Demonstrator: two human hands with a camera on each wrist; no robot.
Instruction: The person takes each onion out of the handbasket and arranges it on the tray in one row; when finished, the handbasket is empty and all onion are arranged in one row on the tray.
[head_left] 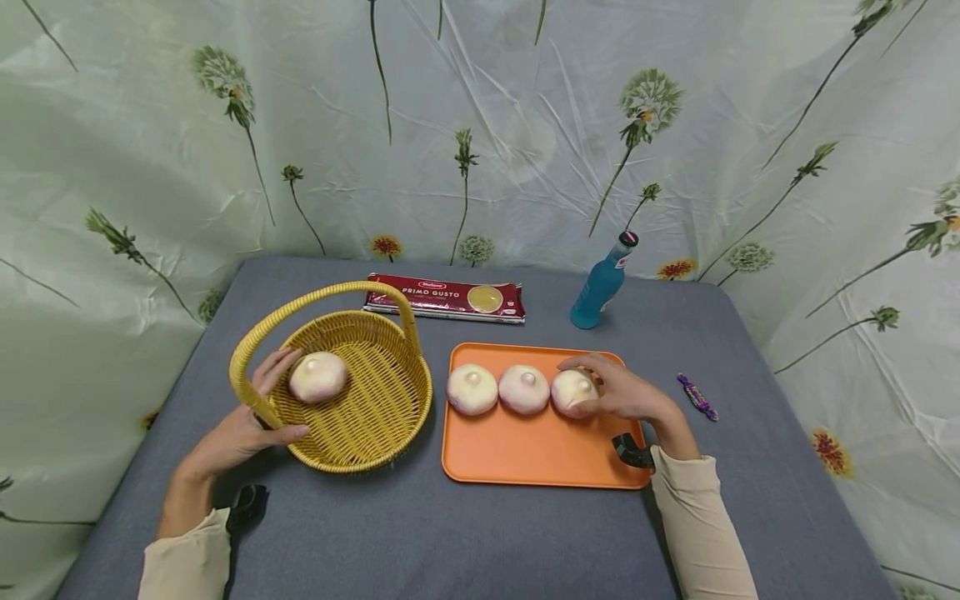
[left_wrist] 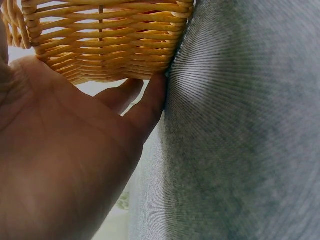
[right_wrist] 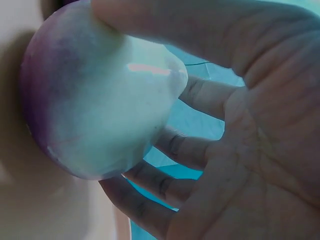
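A yellow wicker basket (head_left: 382, 408) with an arched handle stands on the left. My left hand (head_left: 232, 437) grips its left side near the handle's foot, thumb over the rim and fingers outside; in the left wrist view the fingers lie along the woven wall. Inside the basket sits a white and purple turnip (head_left: 321, 377). Three similar ones are in a row on an orange tray (head_left: 525, 454): a left turnip (head_left: 472, 389), a middle turnip (head_left: 523, 389) and a right turnip (head_left: 572, 390). My right hand (head_left: 630, 393) holds the right turnip between thumb and fingers.
Behind the basket lies a red pasta packet (head_left: 450, 298). A blue bottle (head_left: 600, 287) stands behind the tray. To the tray's right is a purple wrapped candy (head_left: 697, 397). Floral fabric (head_left: 525, 208) hangs behind the grey-covered table (head_left: 420, 533).
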